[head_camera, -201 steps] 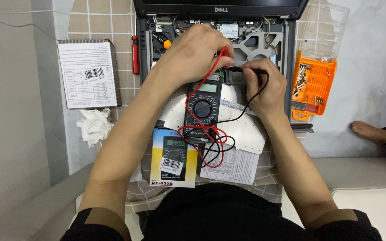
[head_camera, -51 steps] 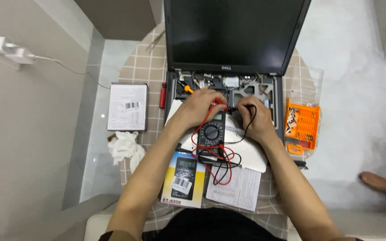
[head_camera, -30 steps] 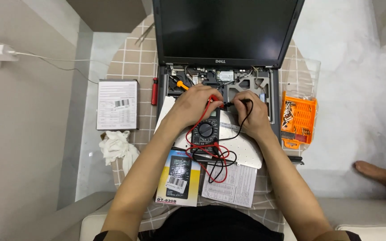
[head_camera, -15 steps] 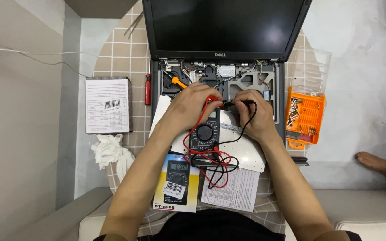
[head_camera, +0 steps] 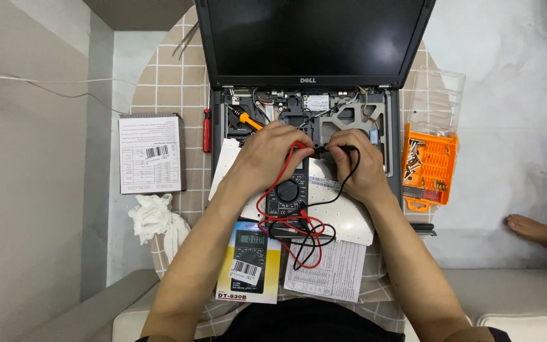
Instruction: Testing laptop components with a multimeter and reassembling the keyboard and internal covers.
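Two bare hands, head view, meeting over the stripped base of a black laptop (head_camera: pixel 349 114), dark screen upright behind. Left hand (head_camera: pixel 273 152) pinching a red-leaded probe (head_camera: pixel 267 196), right hand (head_camera: pixel 356 168) pinching a black-leaded probe (head_camera: pixel 337 149), tips nearly touching between the fingers. Black dial multimeter (head_camera: pixel 286 193) just below the wrists, on a white flat panel (head_camera: pixel 349 218), leads looped in front.

Judged a probing or lead-check step; next move likely calls for steady tips and slack wire kept off the dial.

Round table under a beige checked cloth (head_camera: pixel 166 88). To the left: red-handled screwdriver (head_camera: pixel 207 130), white printed booklet (head_camera: pixel 151 154), crumpled white rag (head_camera: pixel 154 218). To the right: orange bit case (head_camera: pixel 430 168). Near edge: yellow-and-blue meter box (head_camera: pixel 250 263), printed paper sheet (head_camera: pixel 324 272). Pale mottled floor; another person's bare foot (head_camera: pixel 533 228) at far right.
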